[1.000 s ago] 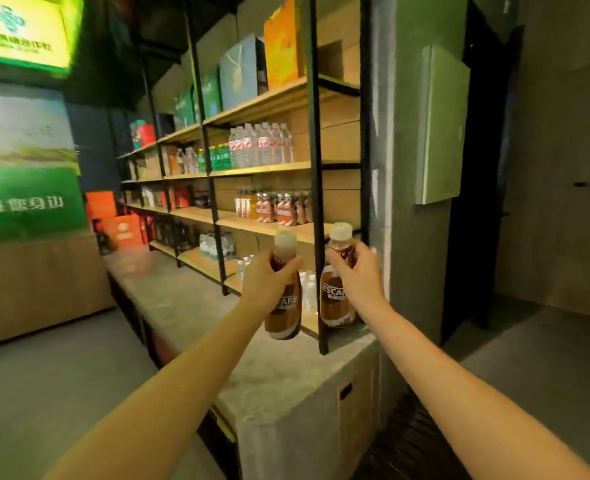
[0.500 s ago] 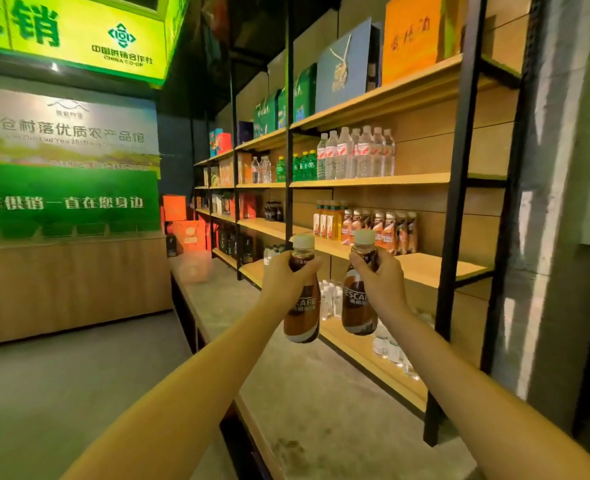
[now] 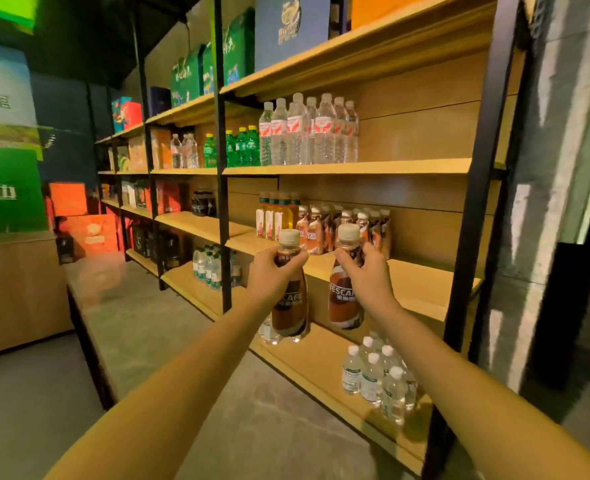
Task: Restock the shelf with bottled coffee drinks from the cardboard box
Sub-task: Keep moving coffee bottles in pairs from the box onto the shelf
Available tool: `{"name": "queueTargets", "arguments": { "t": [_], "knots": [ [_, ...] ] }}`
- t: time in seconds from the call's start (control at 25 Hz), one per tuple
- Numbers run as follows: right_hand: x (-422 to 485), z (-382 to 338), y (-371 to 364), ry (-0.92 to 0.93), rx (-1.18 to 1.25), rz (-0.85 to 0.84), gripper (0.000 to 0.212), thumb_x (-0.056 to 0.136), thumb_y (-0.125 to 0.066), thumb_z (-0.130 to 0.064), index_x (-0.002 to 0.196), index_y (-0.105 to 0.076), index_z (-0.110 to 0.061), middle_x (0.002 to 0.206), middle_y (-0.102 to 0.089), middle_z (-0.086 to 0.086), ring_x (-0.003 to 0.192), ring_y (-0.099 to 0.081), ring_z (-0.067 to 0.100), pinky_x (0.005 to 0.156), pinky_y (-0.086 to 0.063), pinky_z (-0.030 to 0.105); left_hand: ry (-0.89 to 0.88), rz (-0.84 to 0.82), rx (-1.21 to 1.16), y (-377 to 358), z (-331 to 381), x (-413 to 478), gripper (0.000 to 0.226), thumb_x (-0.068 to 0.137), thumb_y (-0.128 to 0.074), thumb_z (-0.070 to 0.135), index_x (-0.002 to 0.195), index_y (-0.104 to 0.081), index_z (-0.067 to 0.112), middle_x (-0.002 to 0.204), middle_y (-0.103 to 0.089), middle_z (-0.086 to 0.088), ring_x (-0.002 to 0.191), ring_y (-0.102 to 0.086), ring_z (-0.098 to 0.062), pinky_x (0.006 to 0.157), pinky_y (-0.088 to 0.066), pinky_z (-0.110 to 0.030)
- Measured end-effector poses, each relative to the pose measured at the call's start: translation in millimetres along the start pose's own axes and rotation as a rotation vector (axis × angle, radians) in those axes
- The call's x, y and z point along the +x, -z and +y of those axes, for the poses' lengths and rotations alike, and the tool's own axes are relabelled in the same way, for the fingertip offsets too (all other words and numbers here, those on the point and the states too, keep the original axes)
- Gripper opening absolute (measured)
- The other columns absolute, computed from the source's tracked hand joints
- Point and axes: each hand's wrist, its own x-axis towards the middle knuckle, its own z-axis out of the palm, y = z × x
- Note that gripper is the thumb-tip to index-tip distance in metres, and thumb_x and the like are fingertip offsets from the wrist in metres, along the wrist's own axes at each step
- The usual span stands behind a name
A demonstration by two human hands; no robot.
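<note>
My left hand [image 3: 272, 275] grips the neck of a brown bottled coffee drink [image 3: 289, 306] with a cream cap. My right hand [image 3: 366, 278] grips a second coffee bottle [image 3: 344, 299] the same way. Both bottles hang upright, side by side, in front of the wooden shelf [image 3: 421, 278]. On that shelf, just behind the held bottles, stands a row of several matching coffee bottles [image 3: 321, 230]. To the right of that row the board is bare. The cardboard box is out of view.
Yellow drink bottles [image 3: 272, 216] stand left of the coffee row. Water bottles [image 3: 307, 133] fill the shelf above, and small water bottles [image 3: 380, 379] sit on the lowest board. Black uprights [image 3: 477, 188] frame the bay. A concrete ledge [image 3: 169, 327] runs below the shelves.
I have come closer to the shelving and turned toward it. Both hands with their bottles now hang right in front of the coffee row instead of short of the rack.
</note>
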Motion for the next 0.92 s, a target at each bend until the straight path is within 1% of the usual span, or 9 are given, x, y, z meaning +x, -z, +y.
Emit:
{"name": "queueTargets", "arguments": {
  "t": [0.12, 0.28, 0.36, 0.44, 0.52, 0.64, 0.72, 0.8, 0.92],
  "knots": [
    [38.4, 36.5, -0.3, -0.008, -0.086, 0.12, 0.033, 0.091, -0.058, -0.026, 0.12, -0.055, -0.012, 0.111, -0.062, 0.002, 0.102, -0.058, 0.016, 0.083, -0.047, 0.029, -0.056, -0.119, -0.045, -32.8, -35.2, 61.0, 0.015, 0.087, -0.063, 0.032, 0.095, -0.061, 0.019, 0.089, -0.064, 0.005, 0.087, -0.061, -0.014, 0.083, -0.047, -0.033],
    [86.1, 79.5, -0.5, -0.056, -0.136, 0.295, 0.013, 0.091, -0.058, -0.019, 0.104, -0.056, -0.017, 0.096, -0.064, -0.001, 0.095, -0.062, 0.017, 0.075, -0.048, 0.025, -0.138, -0.285, -0.119, -78.0, -72.7, 143.1, 0.019, 0.086, -0.064, 0.034, 0.095, -0.061, 0.018, 0.089, -0.066, 0.002, 0.086, -0.063, -0.014, 0.077, -0.048, -0.029],
    [109.5, 93.3, -0.8, -0.084, -0.154, 0.393, 0.011, 0.091, -0.058, -0.019, 0.102, -0.056, -0.016, 0.094, -0.065, 0.001, 0.095, -0.064, 0.02, 0.077, -0.049, 0.027, -0.177, -0.373, -0.152, -98.7, -82.8, 185.0, 0.016, 0.085, -0.066, 0.032, 0.094, -0.062, 0.02, 0.091, -0.068, 0.001, 0.088, -0.064, -0.017, 0.079, -0.052, -0.032],
    [130.9, 100.9, 0.6, -0.107, -0.204, 0.481, 0.014, 0.091, -0.057, -0.021, 0.104, -0.055, -0.016, 0.097, -0.065, 0.002, 0.096, -0.063, 0.019, 0.081, -0.05, 0.029, -0.176, -0.464, -0.199, -118.1, -85.3, 218.1, 0.023, 0.084, -0.066, 0.033, 0.1, -0.063, 0.017, 0.097, -0.069, -0.001, 0.093, -0.064, -0.017, 0.086, -0.052, -0.036],
    [147.5, 105.4, 3.5, -0.122, -0.252, 0.556, 0.014, 0.092, -0.055, -0.023, 0.106, -0.051, -0.022, 0.099, -0.061, -0.003, 0.094, -0.059, 0.011, 0.084, -0.047, 0.028, -0.165, -0.545, -0.228, -139.9, -86.3, 244.2, 0.034, 0.084, -0.065, 0.034, 0.111, -0.061, 0.013, 0.103, -0.066, 0.001, 0.098, -0.062, -0.015, 0.088, -0.051, -0.034],
    [159.9, 115.4, 9.9, -0.159, -0.312, 0.58, 0.016, 0.093, -0.053, -0.026, 0.108, -0.046, -0.029, 0.1, -0.057, -0.009, 0.094, -0.055, 0.005, 0.085, -0.046, 0.026, -0.149, -0.619, -0.296, -172.6, -89.7, 261.2, 0.034, 0.084, -0.066, 0.032, 0.113, -0.062, 0.014, 0.105, -0.067, 0.0, 0.099, -0.062, -0.014, 0.086, -0.05, -0.03],
    [166.8, 123.8, 14.4, -0.169, -0.324, 0.59, 0.015, 0.093, -0.054, -0.026, 0.106, -0.048, -0.031, 0.1, -0.058, -0.01, 0.096, -0.057, 0.006, 0.083, -0.047, 0.023, -0.142, -0.648, -0.319, -192.8, -91.1, 267.3, 0.033, 0.083, -0.067, 0.029, 0.112, -0.062, 0.013, 0.105, -0.068, -0.001, 0.098, -0.061, -0.013, 0.084, -0.047, -0.027],
    [171.9, 133.2, 20.0, -0.19, -0.329, 0.592, 0.015, 0.093, -0.055, -0.024, 0.105, -0.048, -0.031, 0.101, -0.06, -0.008, 0.099, -0.058, 0.009, 0.085, -0.049, 0.025, -0.133, -0.649, -0.324, -210.5, -94.1, 270.7, 0.034, 0.083, -0.068, 0.028, 0.113, -0.062, 0.013, 0.104, -0.067, -0.001, 0.099, -0.061, -0.014, 0.083, -0.046, -0.026],
    [181.8, 143.2, 28.4, -0.207, -0.323, 0.574, 0.016, 0.093, -0.055, -0.024, 0.107, -0.048, -0.029, 0.103, -0.061, -0.007, 0.1, -0.059, 0.009, 0.09, -0.049, 0.029, -0.137, -0.636, -0.342, -232.0, -101.2, 276.1, 0.022, 0.082, -0.069, 0.026, 0.101, -0.064, 0.017, 0.094, -0.068, 0.002, 0.096, -0.064, -0.015, 0.079, -0.047, -0.024]
  ]
}}
